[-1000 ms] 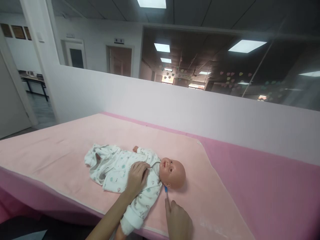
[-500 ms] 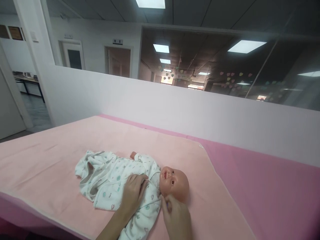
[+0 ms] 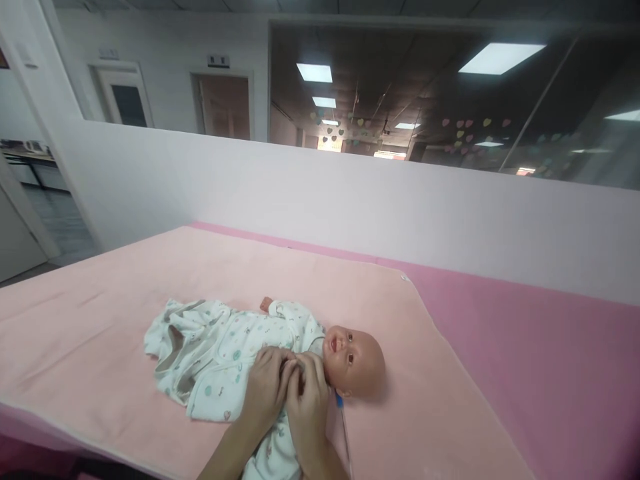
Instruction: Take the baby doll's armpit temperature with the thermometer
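Observation:
A baby doll (image 3: 357, 363) lies on its back, head toward the right, in a white baby garment (image 3: 220, 393) with small printed patterns. Over its chest, just below the neck, my left hand (image 3: 265, 387) is closed in a pinch on the garment's front. Fingertip to fingertip with it, my right hand (image 3: 309, 393) also pinches there. The fingers hide the exact bit of cloth or tie between them. One doll hand (image 3: 266, 304) pokes from the far sleeve, while the garment's lower part spreads loosely to the left. Something small and blue (image 3: 340, 401) shows under the doll's neck.
Beneath the doll is a peach-pink sheet (image 3: 440, 393) over a darker pink surface (image 3: 540, 320). A low white wall (image 3: 350, 193) with a window above borders the far side. At left, a doorway shows a table (image 3: 30, 157) beyond.
My right hand has moved left from beside the doll's neck to meet my left hand at the chest. The blue thing under the neck is now uncovered. The camera view has tilted down slightly.

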Available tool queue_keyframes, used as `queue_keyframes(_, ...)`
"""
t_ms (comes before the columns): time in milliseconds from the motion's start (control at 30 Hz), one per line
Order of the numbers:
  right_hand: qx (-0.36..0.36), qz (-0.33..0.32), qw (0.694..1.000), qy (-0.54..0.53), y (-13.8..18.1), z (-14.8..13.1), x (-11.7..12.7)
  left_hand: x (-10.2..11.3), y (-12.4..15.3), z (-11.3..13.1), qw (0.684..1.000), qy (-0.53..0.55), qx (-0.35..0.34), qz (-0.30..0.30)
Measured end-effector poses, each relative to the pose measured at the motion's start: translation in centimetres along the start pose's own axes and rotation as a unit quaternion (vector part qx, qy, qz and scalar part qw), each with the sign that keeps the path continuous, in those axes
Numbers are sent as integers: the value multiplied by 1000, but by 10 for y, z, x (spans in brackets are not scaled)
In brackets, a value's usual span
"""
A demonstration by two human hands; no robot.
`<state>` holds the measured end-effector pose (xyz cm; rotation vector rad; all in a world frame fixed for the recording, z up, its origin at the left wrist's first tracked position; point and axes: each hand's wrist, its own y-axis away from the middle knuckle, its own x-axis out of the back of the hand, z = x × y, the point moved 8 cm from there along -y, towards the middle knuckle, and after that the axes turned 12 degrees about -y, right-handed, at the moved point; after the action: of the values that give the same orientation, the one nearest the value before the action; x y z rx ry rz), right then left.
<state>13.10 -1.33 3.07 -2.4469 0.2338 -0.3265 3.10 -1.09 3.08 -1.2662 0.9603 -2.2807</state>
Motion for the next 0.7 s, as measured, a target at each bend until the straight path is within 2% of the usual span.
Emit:
queue_keyframes(133,0,24,999,-27,1,0,6,7,2,-3,1000,8,-5,-6)
queue_keyframes(300,32,57,998,-21,6,-6,12,25,13,-30,999,-39,35,-8)
queue_keyframes(467,80,11,996,-24,10,-13,2,33,21,-36,998,-30,42,-39)
queue_keyframes(700,90,-70,993,-24,10,-15,-12,39,12,-21,997,-34,48,-48)
